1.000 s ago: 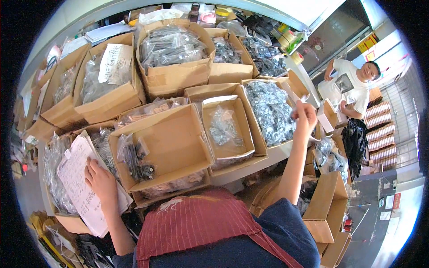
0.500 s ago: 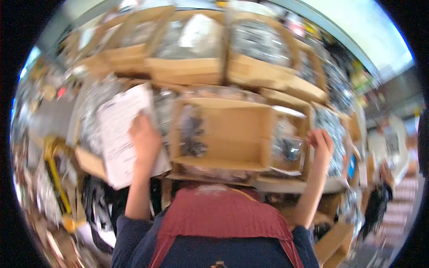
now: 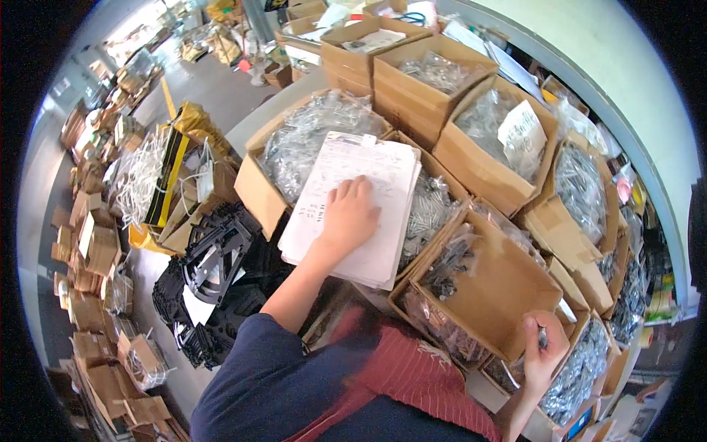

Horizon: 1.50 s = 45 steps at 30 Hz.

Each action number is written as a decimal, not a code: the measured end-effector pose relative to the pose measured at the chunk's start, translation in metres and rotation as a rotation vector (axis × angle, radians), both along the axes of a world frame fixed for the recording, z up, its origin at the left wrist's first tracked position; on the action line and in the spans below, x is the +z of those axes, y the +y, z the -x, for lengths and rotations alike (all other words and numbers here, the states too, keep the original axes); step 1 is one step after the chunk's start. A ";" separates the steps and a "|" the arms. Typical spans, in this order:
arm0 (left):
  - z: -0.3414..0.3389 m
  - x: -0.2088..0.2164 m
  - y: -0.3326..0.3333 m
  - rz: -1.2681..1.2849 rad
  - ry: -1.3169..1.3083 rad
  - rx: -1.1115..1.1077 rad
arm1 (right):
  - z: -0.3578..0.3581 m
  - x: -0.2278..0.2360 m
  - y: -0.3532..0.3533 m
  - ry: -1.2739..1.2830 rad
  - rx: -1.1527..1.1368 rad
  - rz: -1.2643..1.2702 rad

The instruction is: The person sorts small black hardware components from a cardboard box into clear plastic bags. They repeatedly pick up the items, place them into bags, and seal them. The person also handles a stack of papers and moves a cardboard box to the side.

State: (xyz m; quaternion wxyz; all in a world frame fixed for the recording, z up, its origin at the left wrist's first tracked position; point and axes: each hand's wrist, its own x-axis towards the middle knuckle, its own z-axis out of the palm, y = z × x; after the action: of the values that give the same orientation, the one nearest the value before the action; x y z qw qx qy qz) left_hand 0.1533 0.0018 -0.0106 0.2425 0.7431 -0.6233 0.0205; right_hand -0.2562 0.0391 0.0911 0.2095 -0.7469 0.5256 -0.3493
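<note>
My left hand (image 3: 352, 215) lies palm down on a stack of papers (image 3: 394, 166), its fingers stretched over the top sheet. A small clip is visible on the stack's far edge, and the papers rest tilted across cardboard boxes. My right hand (image 3: 545, 346) is closed at the near right corner of an open cardboard box (image 3: 508, 272). Something small and greyish shows between its fingers, too little to name. Inside that box, dark small parts in clear plastic (image 3: 451, 265) sit at the left end.
Boxes of bagged metal parts (image 3: 320, 140) surround the papers, with more boxes (image 3: 434, 96) behind. Black plastic parts (image 3: 213, 272) are piled at the left, near a yellow-and-black carton (image 3: 166, 177). Cardboard boxes (image 3: 103, 243) line the far left. Scissors (image 3: 412, 18) lie at the back.
The view has swung left, bringing the floor and black parts into clear sight. My left hand has shifted from the papers' right side onto their middle. My right hand remains closed.
</note>
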 end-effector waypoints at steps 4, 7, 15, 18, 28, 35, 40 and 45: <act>-0.039 -0.014 0.021 0.011 -0.129 0.221 | -0.001 -0.016 -0.005 -0.003 0.000 0.029; -0.055 -0.009 0.038 0.028 -0.067 0.199 | 0.000 -0.022 -0.005 0.000 -0.012 0.029; -0.040 -0.017 0.047 0.113 -0.053 -0.004 | -0.014 -0.029 -0.012 0.136 0.061 0.139; -0.028 -0.015 0.043 0.075 -0.064 0.043 | -0.018 -0.024 -0.013 0.153 0.111 0.080; -0.017 -0.022 0.036 0.011 -0.160 0.121 | -0.046 -0.021 -0.056 0.367 0.523 0.026; -0.015 -0.021 0.033 0.025 -0.137 0.099 | -0.088 -0.018 -0.096 0.389 0.706 0.200; -0.017 -0.024 0.035 0.064 -0.119 0.132 | -0.123 -0.022 -0.103 0.537 0.623 0.316; -0.018 -0.026 0.035 0.062 -0.121 0.108 | -0.124 -0.032 -0.106 0.525 0.621 0.326</act>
State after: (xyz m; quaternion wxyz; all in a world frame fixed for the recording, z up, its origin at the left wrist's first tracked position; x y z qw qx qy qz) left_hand 0.1708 0.0365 -0.0363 0.2256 0.7654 -0.5948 0.0977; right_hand -0.1322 -0.0674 0.0595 0.0433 -0.9563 0.2495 -0.1462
